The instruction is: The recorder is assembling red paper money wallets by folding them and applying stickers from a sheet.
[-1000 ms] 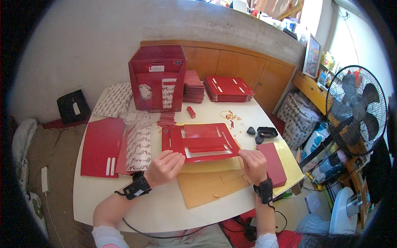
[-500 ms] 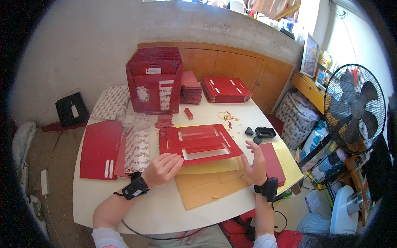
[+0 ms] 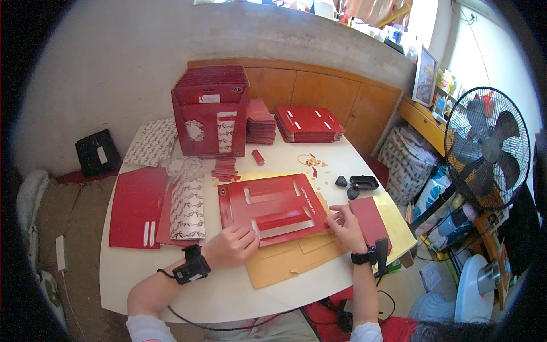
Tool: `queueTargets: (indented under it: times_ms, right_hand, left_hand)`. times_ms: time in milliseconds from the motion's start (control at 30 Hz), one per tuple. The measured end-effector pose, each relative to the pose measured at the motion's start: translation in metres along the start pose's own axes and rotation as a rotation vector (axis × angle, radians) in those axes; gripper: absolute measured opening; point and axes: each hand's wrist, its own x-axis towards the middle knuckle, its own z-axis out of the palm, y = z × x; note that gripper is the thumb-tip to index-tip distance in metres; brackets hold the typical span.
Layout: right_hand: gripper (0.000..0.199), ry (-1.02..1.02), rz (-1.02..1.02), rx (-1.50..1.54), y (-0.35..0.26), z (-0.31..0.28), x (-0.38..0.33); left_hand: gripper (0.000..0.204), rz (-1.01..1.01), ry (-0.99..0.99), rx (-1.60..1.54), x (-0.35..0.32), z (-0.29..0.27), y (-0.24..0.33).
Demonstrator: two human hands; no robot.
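Note:
A red cardboard sleeve (image 3: 279, 200) with cut-out slots lies tilted at the middle of the table, over a yellow sheet and a tan cardboard sheet (image 3: 285, 265). My left hand (image 3: 232, 245) has its fingers closed on the sleeve's near left corner. At its right edge my right hand (image 3: 346, 229) has thumb and bent fingers against the corner, closed on the edge. Through the wider near slot a white strip shows beside a red flap. Black straps with small devices sit on both wrists.
Left lie a red folder (image 3: 138, 208) and a bow-patterned packet (image 3: 188, 208). Behind stand a tall red box (image 3: 211, 128) and a stack of red sleeves (image 3: 310, 122). Red cards (image 3: 370, 224), a black case (image 3: 363, 182) and paper scraps lie right. A fan (image 3: 487, 148) stands beyond the table.
The red sleeve's near edge has come down toward me. My right hand has moved from spread fingers beside the sleeve onto its right edge. My left hand has shifted slightly nearer and right.

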Motion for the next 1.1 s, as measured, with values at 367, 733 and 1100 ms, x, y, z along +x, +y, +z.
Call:
queueTargets:
  times_ms: [367, 733, 1100]
  right_hand:
    - [0.038, -0.218, 0.316, 0.273, -0.034, -0.009, -0.009]
    - [0.024, -0.347, 0.325, 0.347, -0.02, -0.018, -0.005]
    - [0.033, 0.015, 0.1, 0.298, 0.02, -0.006, 0.005]
  left_hand:
    - [0.027, -0.211, 0.151, -0.269, 0.008, 0.004, 0.009]
    - [0.023, -0.426, 0.065, -0.239, 0.01, -0.001, 0.019]
    - [0.03, -0.257, -0.205, -0.199, 0.007, -0.018, 0.015]
